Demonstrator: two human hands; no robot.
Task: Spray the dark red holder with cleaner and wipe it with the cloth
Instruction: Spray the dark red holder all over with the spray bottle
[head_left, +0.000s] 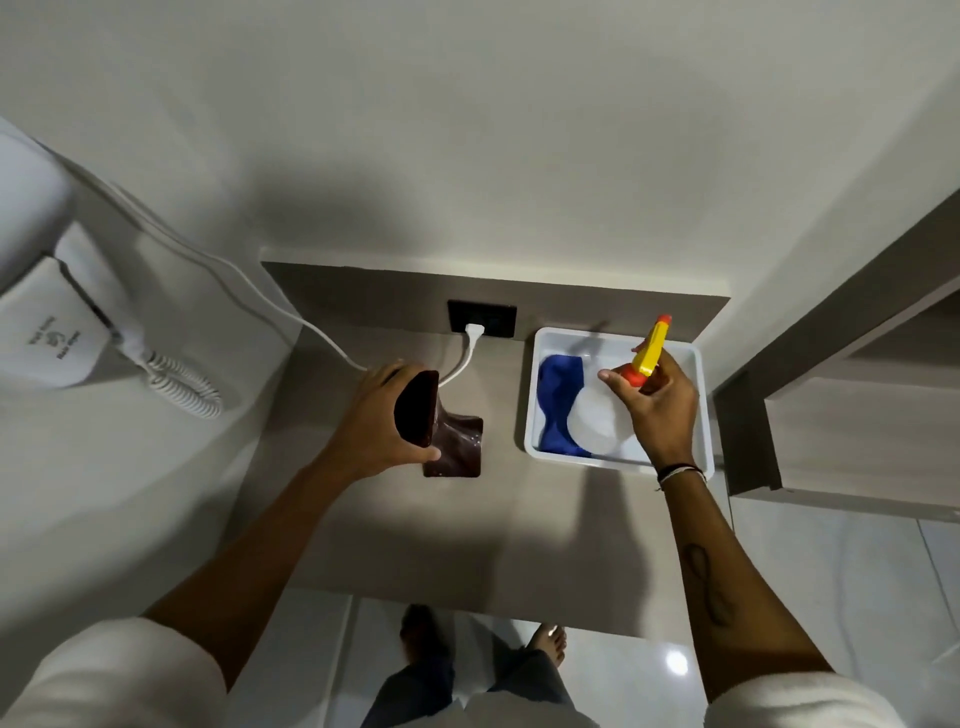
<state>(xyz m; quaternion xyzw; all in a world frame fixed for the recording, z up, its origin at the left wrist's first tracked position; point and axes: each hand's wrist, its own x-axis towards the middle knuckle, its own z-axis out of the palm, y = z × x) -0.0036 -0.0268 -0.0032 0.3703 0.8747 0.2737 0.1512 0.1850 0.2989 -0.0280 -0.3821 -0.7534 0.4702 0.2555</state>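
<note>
My left hand grips the holder on the counter; right of it, a tray holds the cloth beside my bottle.

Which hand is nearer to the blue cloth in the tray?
The right hand. It holds the spray bottle over the white tray, just right of the blue cloth. The left hand is off to the cloth's left, outside the tray, gripping the dark red holder.

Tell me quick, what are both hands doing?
Left hand: closed around the dark red holder.
Right hand: closed around the spray bottle.
</note>
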